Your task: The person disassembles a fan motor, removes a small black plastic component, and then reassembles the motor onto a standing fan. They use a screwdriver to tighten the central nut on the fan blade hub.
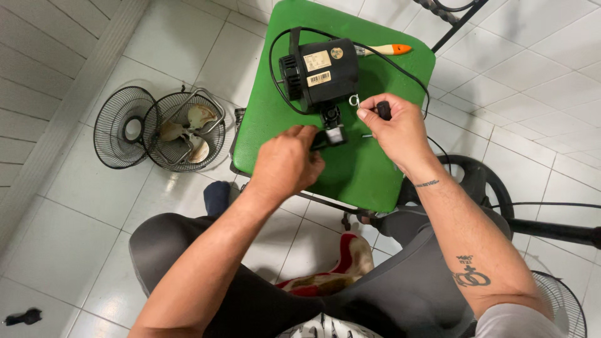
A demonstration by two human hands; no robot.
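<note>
A black fan motor unit (320, 74) with pale stickers lies on a green stool seat (369, 169). Its black cord (400, 69) loops around it. My left hand (287, 164) rests on the seat just below the motor, its fingers closed on a small black part at the motor's lower bracket (333, 125). My right hand (395, 128) is to the right of the bracket and grips a small tool with a black handle (384, 110), its tip by a small metal ring (354, 100).
An orange-handled brush (389, 49) lies at the seat's back edge. Two black wire fan grilles (156, 128) with pale blades lie on the white tiled floor at left. A black fan base and pole (494, 188) stand at right; a dark rag (24, 317) lies bottom left.
</note>
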